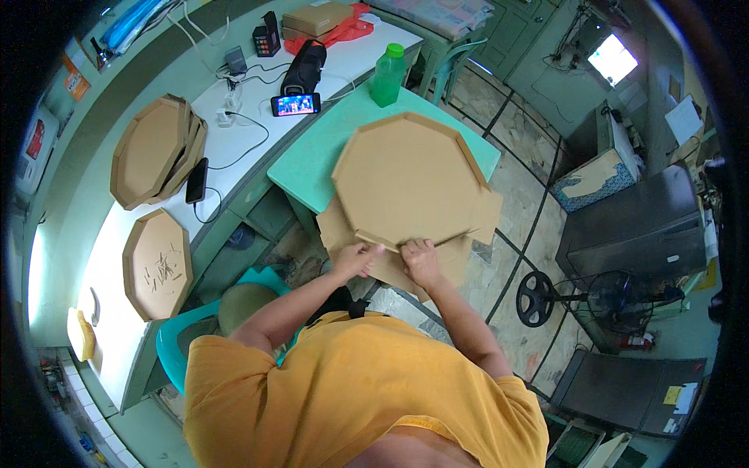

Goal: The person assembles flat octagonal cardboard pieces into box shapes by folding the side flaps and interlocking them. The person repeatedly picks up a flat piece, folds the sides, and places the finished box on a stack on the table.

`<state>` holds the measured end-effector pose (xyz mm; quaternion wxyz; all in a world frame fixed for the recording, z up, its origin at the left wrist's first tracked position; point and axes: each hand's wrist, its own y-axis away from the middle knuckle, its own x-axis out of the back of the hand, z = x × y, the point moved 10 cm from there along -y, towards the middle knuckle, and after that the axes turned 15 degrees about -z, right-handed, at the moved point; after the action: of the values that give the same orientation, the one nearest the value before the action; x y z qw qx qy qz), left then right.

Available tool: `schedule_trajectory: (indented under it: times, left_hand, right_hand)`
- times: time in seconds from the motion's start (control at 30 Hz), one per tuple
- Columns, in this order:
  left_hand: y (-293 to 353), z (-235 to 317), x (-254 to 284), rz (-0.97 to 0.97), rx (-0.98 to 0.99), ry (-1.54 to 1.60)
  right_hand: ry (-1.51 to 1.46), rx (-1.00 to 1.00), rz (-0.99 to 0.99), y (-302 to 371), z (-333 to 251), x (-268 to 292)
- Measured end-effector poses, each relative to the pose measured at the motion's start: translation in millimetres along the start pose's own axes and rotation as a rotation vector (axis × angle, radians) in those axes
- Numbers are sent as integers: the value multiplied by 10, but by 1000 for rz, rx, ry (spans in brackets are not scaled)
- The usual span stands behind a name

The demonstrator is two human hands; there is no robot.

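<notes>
Far left: long white counter bearing stack of octagonal brown cardboard trays; nearer, single octagonal cardboard tray holding small scraps. Middle: octagonal brown cardboard box on pale-green rectangular table, near flaps overhanging. Left hand at box's near edge, half curled; grip, cannot tell. Beside it, right hand curled tight on same edge.

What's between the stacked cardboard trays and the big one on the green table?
The head view shows a black phone and dark cable on the white counter, then green tabletop.
</notes>
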<state>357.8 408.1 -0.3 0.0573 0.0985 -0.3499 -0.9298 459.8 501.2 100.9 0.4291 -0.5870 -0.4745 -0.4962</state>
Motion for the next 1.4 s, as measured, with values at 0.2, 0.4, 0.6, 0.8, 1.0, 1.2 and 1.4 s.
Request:
schedule_trajectory:
  times: [0.2,0.4,0.6,0.8,1.0,1.2,1.4]
  left_hand:
    - [-366,-36,259,232,-393,871]
    - [-262,281,1006,195,-561,474]
    - [-100,744,688,-2,-475,151]
    - [135,968,849,463,-358,-228]
    - [-124,885,878,131,-476,189]
    - [-262,565,1103,252,-429,636]
    - [-263,399,1372,354,-665,847]
  right_hand:
    - [-33,-185,-82,-304,-234,301]
    - [58,-556,736,943,599,2239]
    - [-1409,-564,486,1077,1178,1563]
    - [-1241,-515,777,1159,932,1383]
    - [-1474,-682,947,1305,1282,1039]
    - [-1623,-792,830,1223,1350,647]
    - [-1702,-789,750,957,1282,386]
